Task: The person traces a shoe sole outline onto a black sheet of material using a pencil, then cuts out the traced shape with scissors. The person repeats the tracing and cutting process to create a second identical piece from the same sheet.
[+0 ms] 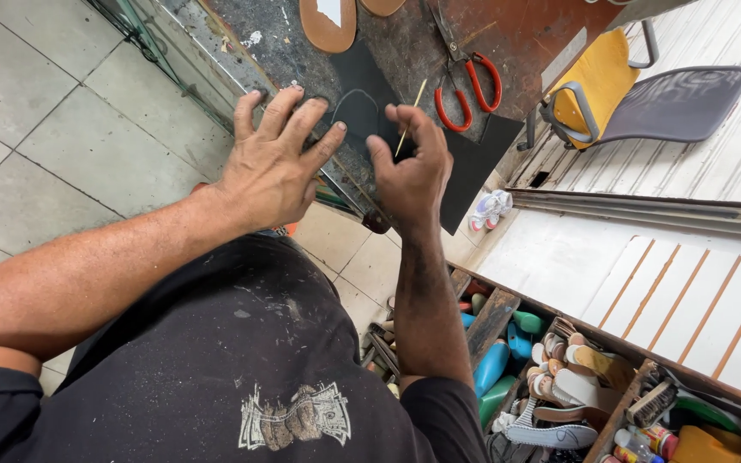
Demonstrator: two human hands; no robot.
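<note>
My left hand [272,159] lies flat with fingers spread, pressing on a black sheet [465,167] that covers part of a worn, stained workbench [525,30]. A faint curved outline shows on the sheet just past my fingertips. My right hand [409,167] pinches a thin pale stick [408,120] held upright over that outline. Red-handled scissors [469,86] lie on the bench just beyond my right hand.
Two brown sole shapes [328,24] rest at the bench's far edge. A yellow-and-grey chair [636,99] stands to the right. A wooden crate [559,386] of soles, bottles and brushes sits on the floor at lower right. Tiled floor [53,111] lies to the left.
</note>
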